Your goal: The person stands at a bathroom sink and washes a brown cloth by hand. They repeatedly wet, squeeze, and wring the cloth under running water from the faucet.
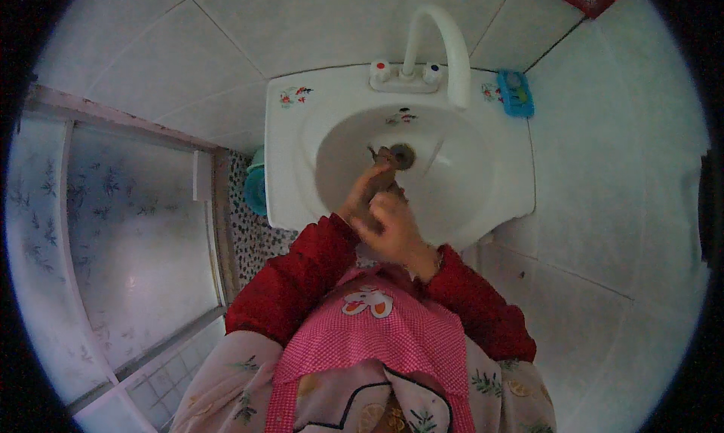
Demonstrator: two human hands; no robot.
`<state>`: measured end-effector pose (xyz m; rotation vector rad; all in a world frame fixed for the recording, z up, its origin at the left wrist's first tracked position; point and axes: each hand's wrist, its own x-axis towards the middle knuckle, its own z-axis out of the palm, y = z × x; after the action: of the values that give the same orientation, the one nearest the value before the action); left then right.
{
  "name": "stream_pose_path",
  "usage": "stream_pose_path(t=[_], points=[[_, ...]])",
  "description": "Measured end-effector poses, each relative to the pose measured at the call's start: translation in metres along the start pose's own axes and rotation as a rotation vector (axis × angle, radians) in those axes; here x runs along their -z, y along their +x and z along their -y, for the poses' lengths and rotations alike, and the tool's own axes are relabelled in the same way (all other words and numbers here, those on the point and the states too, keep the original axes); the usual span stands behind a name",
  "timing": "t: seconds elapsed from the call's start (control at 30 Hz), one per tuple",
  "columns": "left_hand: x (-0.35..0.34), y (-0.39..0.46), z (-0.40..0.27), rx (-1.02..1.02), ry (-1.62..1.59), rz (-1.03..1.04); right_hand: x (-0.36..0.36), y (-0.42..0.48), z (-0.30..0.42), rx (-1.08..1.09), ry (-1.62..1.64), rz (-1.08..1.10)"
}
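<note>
Both hands are together over the near left part of a white washbasin (464, 190). My left hand (370, 190) reaches towards the drain, its fingers around a brown, dark item (384, 153) whose kind I cannot tell. My right hand (393, 224), slightly blurred, lies against the near side of the left one with its fingers curled; whether it grips anything is hidden. Just right of the brown item is the drain hole (403, 156). A white gooseneck tap (461, 65) curves above the basin's far side, with red-marked and blue-marked knobs (380, 69). No water stream is visible.
A blue soap dish (516, 94) sits on the basin's back right corner. Left of the basin are a blue-green tub (256, 190) and a frosted glass door (141, 224). Tiled walls (611, 150) stand behind and to the right.
</note>
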<state>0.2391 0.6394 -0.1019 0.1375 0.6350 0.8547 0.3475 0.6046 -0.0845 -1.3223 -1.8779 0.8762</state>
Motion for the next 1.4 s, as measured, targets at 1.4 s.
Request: stream_pose_path(t=[1.4], points=[[-0.029,0.037,0.001,-0.268,0.22,-0.059,0.036,0.025,-0.034,-0.615,1.401,-0.531]])
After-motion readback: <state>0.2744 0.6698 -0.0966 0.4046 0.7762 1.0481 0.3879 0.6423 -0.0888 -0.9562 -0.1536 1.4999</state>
